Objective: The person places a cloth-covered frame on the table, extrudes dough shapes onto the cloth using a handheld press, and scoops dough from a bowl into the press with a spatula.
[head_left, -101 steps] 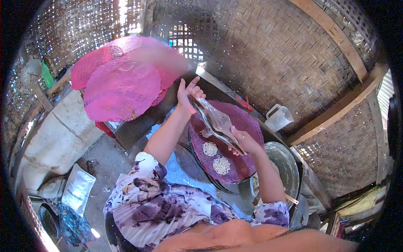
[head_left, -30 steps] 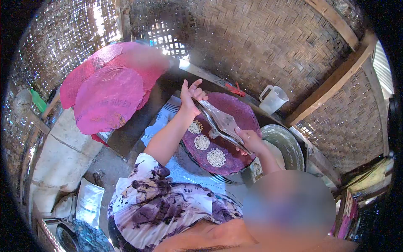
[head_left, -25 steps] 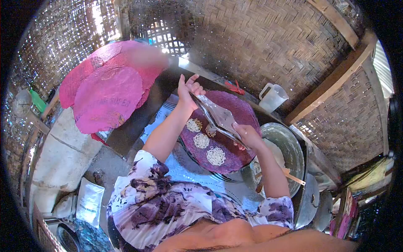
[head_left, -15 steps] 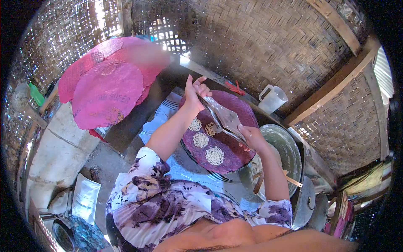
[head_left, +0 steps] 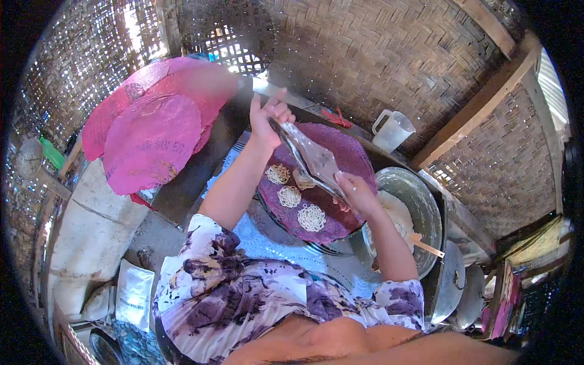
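Note:
Both hands hold a long, flat, shiny grey two-layered tool (head_left: 316, 159), tilted across the middle of the head view; its exact kind is unclear. My left hand (head_left: 272, 117) grips the upper left end, with some fingers curled and others pointing up. At the lower right end, my right hand (head_left: 357, 193) closes around it with the thumb on top. Below lies a round purple mat (head_left: 350, 149) bearing several pale, lacy rounds of thin strands (head_left: 311, 217). One more round is partly hidden under the tool.
A large basin (head_left: 429, 207) with pale dough (head_left: 395, 213) and a wooden-handled utensil (head_left: 427, 245) stands at right. Behind are a translucent jug (head_left: 394, 131) and a red item (head_left: 336, 118). Stacked pink mats (head_left: 152, 137) lie at left; a woven wall (head_left: 365, 55) rises behind.
The tool and both hands have shifted slightly left in view. The whole view has turned a little; the pale rounds on the mat look the same.

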Demonstrator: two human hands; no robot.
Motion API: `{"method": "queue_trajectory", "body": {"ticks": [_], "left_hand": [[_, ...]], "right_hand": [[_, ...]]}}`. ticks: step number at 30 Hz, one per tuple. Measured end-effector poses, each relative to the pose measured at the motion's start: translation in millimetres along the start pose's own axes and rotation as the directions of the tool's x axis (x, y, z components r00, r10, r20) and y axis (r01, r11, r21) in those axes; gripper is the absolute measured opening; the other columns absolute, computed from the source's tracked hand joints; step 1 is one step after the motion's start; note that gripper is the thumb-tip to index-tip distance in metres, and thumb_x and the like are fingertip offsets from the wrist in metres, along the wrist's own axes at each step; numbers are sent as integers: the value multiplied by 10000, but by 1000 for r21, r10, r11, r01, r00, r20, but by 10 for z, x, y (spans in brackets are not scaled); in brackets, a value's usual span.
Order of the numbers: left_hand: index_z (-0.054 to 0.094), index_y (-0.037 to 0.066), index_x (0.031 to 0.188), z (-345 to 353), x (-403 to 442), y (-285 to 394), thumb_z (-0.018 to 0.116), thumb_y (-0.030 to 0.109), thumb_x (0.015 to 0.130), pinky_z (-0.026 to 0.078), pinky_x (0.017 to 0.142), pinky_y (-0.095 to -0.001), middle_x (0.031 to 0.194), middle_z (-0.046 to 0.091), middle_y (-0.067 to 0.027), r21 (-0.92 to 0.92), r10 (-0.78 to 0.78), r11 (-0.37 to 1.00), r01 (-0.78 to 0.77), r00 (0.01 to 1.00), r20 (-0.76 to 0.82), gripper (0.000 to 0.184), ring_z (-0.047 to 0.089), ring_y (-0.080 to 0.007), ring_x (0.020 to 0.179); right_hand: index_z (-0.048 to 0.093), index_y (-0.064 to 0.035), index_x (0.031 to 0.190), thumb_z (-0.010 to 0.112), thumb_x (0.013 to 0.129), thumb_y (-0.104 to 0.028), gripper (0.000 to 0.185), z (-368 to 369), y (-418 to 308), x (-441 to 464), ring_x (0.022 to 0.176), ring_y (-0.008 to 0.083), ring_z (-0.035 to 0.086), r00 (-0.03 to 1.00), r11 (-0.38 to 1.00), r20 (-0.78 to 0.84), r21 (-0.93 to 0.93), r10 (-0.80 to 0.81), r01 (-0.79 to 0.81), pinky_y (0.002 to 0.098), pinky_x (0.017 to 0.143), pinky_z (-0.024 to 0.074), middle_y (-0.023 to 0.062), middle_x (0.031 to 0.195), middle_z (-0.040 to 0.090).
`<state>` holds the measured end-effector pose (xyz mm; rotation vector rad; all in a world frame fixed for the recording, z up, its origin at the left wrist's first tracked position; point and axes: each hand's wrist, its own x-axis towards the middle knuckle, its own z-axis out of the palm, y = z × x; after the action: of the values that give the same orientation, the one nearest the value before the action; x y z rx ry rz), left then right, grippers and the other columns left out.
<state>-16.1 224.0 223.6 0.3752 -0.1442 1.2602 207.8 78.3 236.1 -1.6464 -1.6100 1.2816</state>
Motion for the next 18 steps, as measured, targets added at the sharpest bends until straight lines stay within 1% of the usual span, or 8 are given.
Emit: {"method": "queue_trajectory", "body": {"ticks": [1,4,5,8,9,12,13,18], "left_hand": [[556,56,1020,118,23,27,299,546,849,375,576,-277,516,369,20,36,-7,999,3,996,87,579,386,-122,466],[554,60,1019,521,72,-30,274,549,857,378,580,-289,517,359,18,59,-3,998,1,999,36,587,380,-123,461],[532,74,1029,579,106,-59,242,590,846,384,599,-318,491,296,33,84,-16,996,16,1000,0,620,380,-128,478],[545,72,1008,365,221,-202,231,591,848,376,587,-310,486,294,38,4,-124,992,126,969,216,628,367,-124,471],[566,72,947,343,203,-269,222,587,849,361,563,-302,480,287,43,6,-141,990,142,977,163,627,341,-120,451],[573,79,889,138,147,-488,224,577,849,340,540,-293,471,276,44,-28,-171,985,171,985,21,609,312,-117,428],[567,84,832,97,120,-554,228,569,847,325,509,-287,455,259,42,-38,-168,985,166,983,-71,592,288,-116,403],[572,69,815,-28,-12,-694,276,525,858,296,419,-255,399,248,46,-90,-150,987,135,971,-187,545,252,-96,344]], "right_hand": [[553,-33,903,422,859,-450,439,-21,-1,-1,450,121,503,999,999,-13,20,-37,37,248,392,403,49,620,554],[549,-43,912,416,863,-456,437,-143,-138,-126,481,117,513,993,988,-12,99,-119,120,242,391,401,45,623,554],[559,-48,897,407,868,-459,439,-185,-150,-160,509,118,525,997,989,-12,125,-73,74,243,391,401,46,636,561],[568,-48,868,397,872,-458,444,-261,-88,-243,461,117,504,998,986,-64,162,-27,38,245,384,395,48,620,563],[570,-42,866,388,874,-460,456,-300,-76,-287,453,114,502,999,992,-40,127,0,5,244,392,399,50,614,566],[576,-28,857,370,878,-465,483,-369,-23,-391,423,111,491,997,996,-2,47,82,-82,241,400,402,52,591,568],[576,-26,851,370,878,-466,486,-368,28,-399,410,112,486,994,994,-7,39,106,-106,239,391,397,51,579,565],[572,-40,738,383,874,-464,484,-351,147,-432,388,119,477,988,988,-22,15,155,-155,246,358,378,52,548,546]]}}
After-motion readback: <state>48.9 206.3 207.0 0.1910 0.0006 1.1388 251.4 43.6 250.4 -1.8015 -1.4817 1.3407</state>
